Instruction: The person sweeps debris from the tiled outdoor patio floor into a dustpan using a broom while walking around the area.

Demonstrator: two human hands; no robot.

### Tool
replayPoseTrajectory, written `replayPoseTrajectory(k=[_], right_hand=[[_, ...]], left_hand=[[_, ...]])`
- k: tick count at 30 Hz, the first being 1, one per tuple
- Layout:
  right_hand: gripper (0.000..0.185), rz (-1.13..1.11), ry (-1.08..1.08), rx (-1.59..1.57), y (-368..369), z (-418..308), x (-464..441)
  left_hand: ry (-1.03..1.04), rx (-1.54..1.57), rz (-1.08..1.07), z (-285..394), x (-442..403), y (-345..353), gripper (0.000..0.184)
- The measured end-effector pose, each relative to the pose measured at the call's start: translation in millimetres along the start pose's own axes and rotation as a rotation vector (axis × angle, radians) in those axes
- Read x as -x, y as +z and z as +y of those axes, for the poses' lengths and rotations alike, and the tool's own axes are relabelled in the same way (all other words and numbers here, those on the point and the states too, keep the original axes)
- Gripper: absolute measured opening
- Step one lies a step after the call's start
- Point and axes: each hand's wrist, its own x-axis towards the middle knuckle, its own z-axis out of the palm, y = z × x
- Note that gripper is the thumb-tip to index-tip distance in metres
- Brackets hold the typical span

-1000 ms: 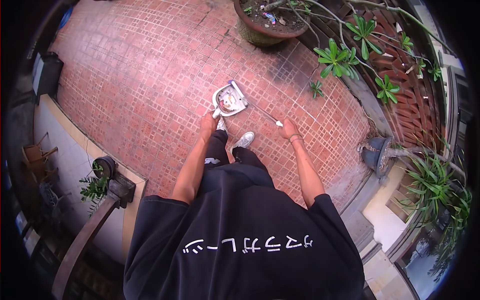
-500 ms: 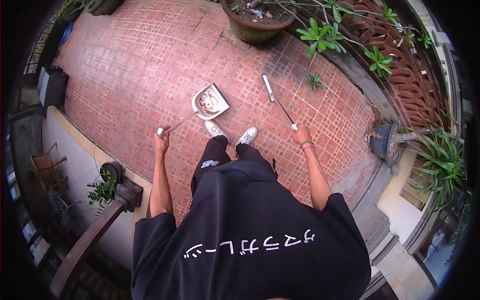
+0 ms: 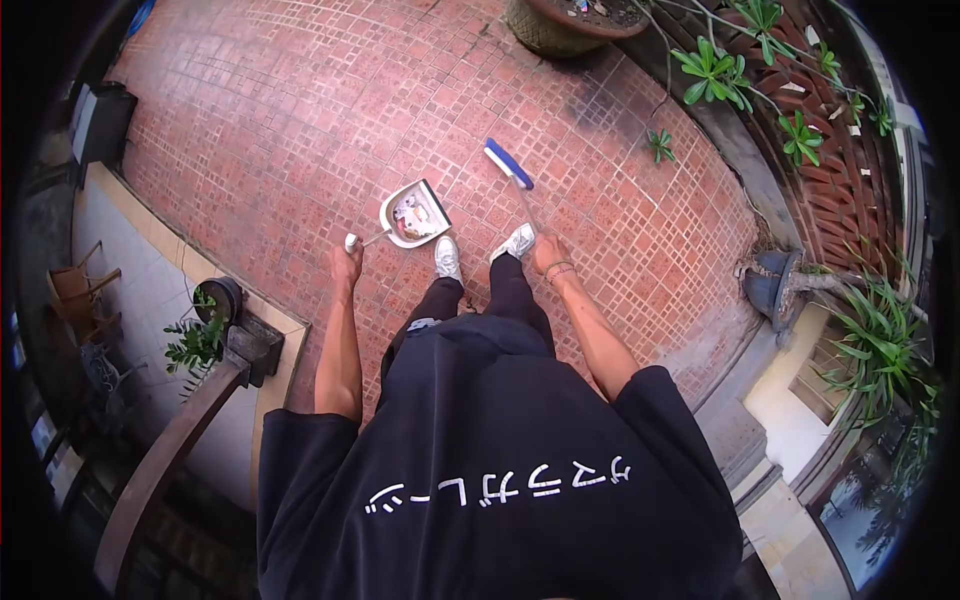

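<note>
My left hand (image 3: 346, 264) is wrapped round the handle of a white long-handled dustpan (image 3: 388, 211), just under its white end cap. Bits of litter and dry leaves (image 3: 412, 216) lie in the pan, whose dark lip faces right. In my right hand (image 3: 548, 254) is the handle of a broom (image 3: 510, 165) with a white head and blue bristles. The broom head is ahead of my feet, to the right of the dustpan, and apart from it. Its bristles show on the upper right side; whether they touch the floor I cannot tell.
Red patterned tiles (image 3: 290, 130) pave the ground. A large plant pot (image 3: 560, 35) stands ahead, and a blue-grey pot (image 3: 768, 285) is on the right by the wall. At left are a raised ledge (image 3: 180, 250), a potted plant (image 3: 215, 300) and a wooden chair (image 3: 80, 295).
My right hand has moved left and inward; the broom head has swung left and turned, showing its blue bristles. The dustpan has shifted slightly, and my right foot has stepped forward.
</note>
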Motion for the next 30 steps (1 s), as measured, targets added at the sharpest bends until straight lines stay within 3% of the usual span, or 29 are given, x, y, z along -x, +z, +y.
replayPoseTrajectory(k=[5, 13, 18, 24, 27, 30], right_hand=[[0.023, -0.09, -0.096, 0.052, 21.6, -63.5, 33.5], [0.023, 0.012, -0.042, -0.206, 13.9, -4.0, 81.6], [0.031, 0.026, 0.279, -0.198, 24.0, 13.7, 161.8], [0.032, 0.16, 0.458, -0.306, 32.5, 62.0, 189.7], [0.029, 0.208, 0.582, -0.31, 50.3, 96.6, 176.9], [0.029, 0.22, 0.654, -0.356, 81.1, 118.7, 164.4]], left_hand=[[-0.081, 0.03, -0.091, -27.4, -3.4, -8.0, 0.025], [-0.101, -0.016, -0.077, -67.7, 22.2, -15.2, 0.027], [-0.114, 0.055, -0.094, -76.6, 11.9, 5.4, 0.028], [-0.027, -0.009, -0.059, -65.8, -8.6, 24.8, 0.025], [0.163, 0.121, -0.255, -6.5, -16.3, 9.0, 0.021], [0.268, 0.104, -0.381, 0.9, -40.7, 40.5, 0.02]])
